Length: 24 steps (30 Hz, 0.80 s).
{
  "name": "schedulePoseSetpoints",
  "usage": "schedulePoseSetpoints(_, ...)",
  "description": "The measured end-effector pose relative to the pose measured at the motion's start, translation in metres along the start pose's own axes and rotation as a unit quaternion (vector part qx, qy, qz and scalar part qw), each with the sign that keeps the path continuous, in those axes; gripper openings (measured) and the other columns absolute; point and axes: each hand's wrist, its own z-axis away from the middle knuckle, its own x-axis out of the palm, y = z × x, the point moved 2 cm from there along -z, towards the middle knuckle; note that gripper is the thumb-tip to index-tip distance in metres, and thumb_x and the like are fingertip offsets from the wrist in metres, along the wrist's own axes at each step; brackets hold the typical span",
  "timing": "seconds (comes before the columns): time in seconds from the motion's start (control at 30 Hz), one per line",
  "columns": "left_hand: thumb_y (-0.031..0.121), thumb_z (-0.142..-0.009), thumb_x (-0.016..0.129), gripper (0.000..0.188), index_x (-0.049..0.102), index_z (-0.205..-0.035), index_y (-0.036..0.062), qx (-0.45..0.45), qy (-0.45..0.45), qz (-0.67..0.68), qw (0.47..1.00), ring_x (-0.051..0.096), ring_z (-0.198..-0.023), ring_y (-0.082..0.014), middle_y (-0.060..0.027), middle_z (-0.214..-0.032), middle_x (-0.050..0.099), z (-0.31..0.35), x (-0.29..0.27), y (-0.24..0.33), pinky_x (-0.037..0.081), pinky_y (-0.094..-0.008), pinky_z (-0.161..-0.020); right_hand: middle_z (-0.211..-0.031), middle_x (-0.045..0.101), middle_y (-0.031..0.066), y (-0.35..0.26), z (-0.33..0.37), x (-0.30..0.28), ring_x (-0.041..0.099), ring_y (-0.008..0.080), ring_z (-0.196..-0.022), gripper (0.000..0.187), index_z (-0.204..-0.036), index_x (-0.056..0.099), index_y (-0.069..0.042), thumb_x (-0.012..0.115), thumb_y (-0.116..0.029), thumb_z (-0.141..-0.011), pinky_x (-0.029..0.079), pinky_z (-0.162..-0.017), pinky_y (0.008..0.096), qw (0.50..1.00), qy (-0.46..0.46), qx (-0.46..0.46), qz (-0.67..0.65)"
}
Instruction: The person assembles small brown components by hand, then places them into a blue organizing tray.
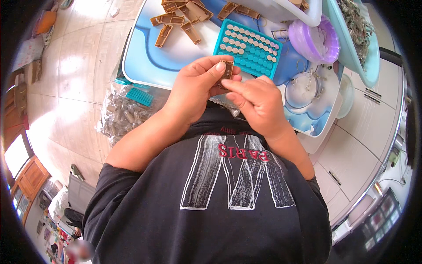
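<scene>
A small brown rectangular plastic case (226, 72) is held up in my left hand (193, 83), thumb on its face and fingers behind it. My right hand (259, 103) meets the case from the right, its index fingertip against the lower end. The other right fingers are curled in, and whatever they may hold is hidden. Just beyond my hands lies a teal tray (271, 74) with rows of round pale discs filling part of its slots. More brown cases (191, 33) lie loosely piled at the far left of the white and blue table (154, 66).
A purple bowl (303, 42) and a pale bin (290, 13) stand at the far right, beside a light teal basin (371, 66) of tangled small parts. Clear bags (121, 114) of parts and a teal grid tray (140, 97) sit left of the table. Thin wires (314, 81) lie at right.
</scene>
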Motion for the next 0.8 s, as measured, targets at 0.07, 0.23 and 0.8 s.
schedulePoseSetpoints(0.07, 0.019, -0.094, 0.048, 0.032, 0.051, -0.119, -0.0017, -0.002, -0.002, -0.002, 1.0, 0.063, -0.09, -0.0182, -0.0143, -0.106, 0.062, -0.001, -0.003, 0.0, 0.052, -0.029, -0.077, -0.065, 0.058, 0.0033, 0.009, -0.004, -0.003, 0.055, 0.0226, -0.061, 0.021, -0.094, 0.068, -0.01, 0.068, -0.015, -0.074, 0.039, -0.056, 0.035, 0.998, 0.048, 0.005, 0.033)
schedulePoseSetpoints(0.23, 0.019, -0.094, 0.05, 0.032, 0.051, -0.119, -0.0014, -0.023, -0.027, 0.029, 0.999, 0.063, -0.091, -0.0187, -0.014, -0.107, 0.062, -0.008, -0.008, -0.003, 0.053, -0.0311, -0.082, -0.072, 0.055, 0.002, 0.044, -0.025, 0.0, 0.055, 0.0213, -0.067, 0.021, -0.09, 0.069, -0.012, 0.07, -0.011, -0.069, 0.043, -0.059, 0.034, 0.972, 0.15, 0.011, 0.183)
schedulePoseSetpoints(0.8, 0.016, -0.093, 0.051, 0.03, 0.054, -0.118, 0.0014, -0.025, -0.042, 0.082, 0.995, 0.064, -0.088, -0.0157, -0.0075, -0.1, 0.064, -0.014, -0.011, -0.003, 0.054, -0.0304, -0.08, -0.075, 0.057, 0.0056, 0.019, -0.03, 0.003, 0.055, 0.0238, -0.069, 0.014, -0.076, 0.062, -0.006, 0.071, -0.005, -0.065, 0.043, -0.061, 0.0348, 0.987, 0.14, -0.045, 0.069)
